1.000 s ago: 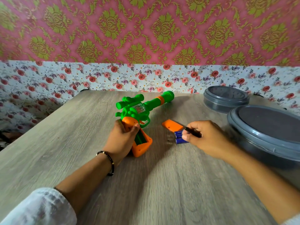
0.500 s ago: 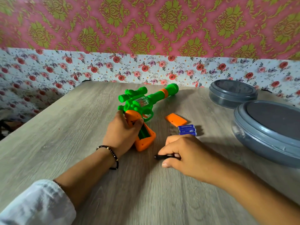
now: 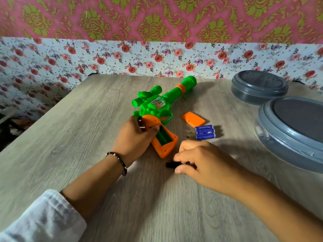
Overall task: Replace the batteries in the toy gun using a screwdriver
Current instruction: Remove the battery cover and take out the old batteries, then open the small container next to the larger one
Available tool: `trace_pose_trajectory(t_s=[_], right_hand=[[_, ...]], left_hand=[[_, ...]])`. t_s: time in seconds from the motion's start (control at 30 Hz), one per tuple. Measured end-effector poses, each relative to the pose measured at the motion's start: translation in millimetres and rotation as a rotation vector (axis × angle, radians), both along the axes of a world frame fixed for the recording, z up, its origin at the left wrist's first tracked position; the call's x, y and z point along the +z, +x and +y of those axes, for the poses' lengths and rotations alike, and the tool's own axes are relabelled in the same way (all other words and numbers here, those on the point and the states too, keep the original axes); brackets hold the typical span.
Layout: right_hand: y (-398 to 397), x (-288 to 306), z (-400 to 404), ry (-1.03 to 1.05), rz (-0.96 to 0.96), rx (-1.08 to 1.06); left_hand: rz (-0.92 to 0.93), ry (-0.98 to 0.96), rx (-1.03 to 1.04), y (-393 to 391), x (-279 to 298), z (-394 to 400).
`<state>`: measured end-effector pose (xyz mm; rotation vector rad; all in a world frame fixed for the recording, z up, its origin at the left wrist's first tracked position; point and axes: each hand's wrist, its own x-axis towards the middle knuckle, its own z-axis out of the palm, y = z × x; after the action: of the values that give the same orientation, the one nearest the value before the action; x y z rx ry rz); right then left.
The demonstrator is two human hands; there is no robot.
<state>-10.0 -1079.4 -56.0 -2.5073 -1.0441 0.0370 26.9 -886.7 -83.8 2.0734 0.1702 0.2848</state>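
Your left hand grips the orange handle of the toy gun, which lies on the surface with its battery bay open and apparently empty. Your right hand curls around the dark screwdriver, low against the surface. The orange cover lies just beside the batteries, three blue cells lying together to the right of the handle.

The main risk is in the loose parts. If you sweep your right hand across to set the tool down, you could knock the cells into a roll toward the grey containers. A small dark speck near the batteries may be the screw; I cannot tell, and it would be easy to brush away. Polarity also matters when you load the bay, and its markings are not readable from here.
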Motion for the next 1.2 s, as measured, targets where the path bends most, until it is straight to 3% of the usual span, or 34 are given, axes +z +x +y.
trace_pose_trajectory(t_s=[0.37, 0.57, 0.77, 0.87, 0.93, 1.03, 1.2], right_hand=[[0.8, 3.7, -5.0, -0.023, 0.003, 0.000], [0.5, 4.6, -8.3, -0.029, 0.010, 0.000], [13.4, 18.8, -19.7, 0.047, -0.065, -0.117], [32.6, 33.1, -34.2, 0.025, -0.340, -0.229], [47.6, 43.2, -47.2, -0.122, -0.483, -0.336], [67.2, 45.8, -73.9, -0.377, -0.411, -0.548], [77.6, 34.6, -115.7, -0.561, -0.301, -0.746]], left_hand=[[0.039, -0.023, 0.035, 2.0, -6.4, 4.6], [0.061, 0.183, 0.045, -1.2, -0.3, 5.4], [0.239, 0.395, 0.138, -14.1, 18.0, 1.1], [0.086, 0.527, 0.146, -20.3, 29.9, -11.7], [-0.019, 0.597, 0.081, -17.3, 40.3, -26.1], [-0.125, 0.671, -0.038, -2.6, 54.1, -53.9], [-0.275, 0.729, -0.263, 36.9, 74.1, -106.2]])
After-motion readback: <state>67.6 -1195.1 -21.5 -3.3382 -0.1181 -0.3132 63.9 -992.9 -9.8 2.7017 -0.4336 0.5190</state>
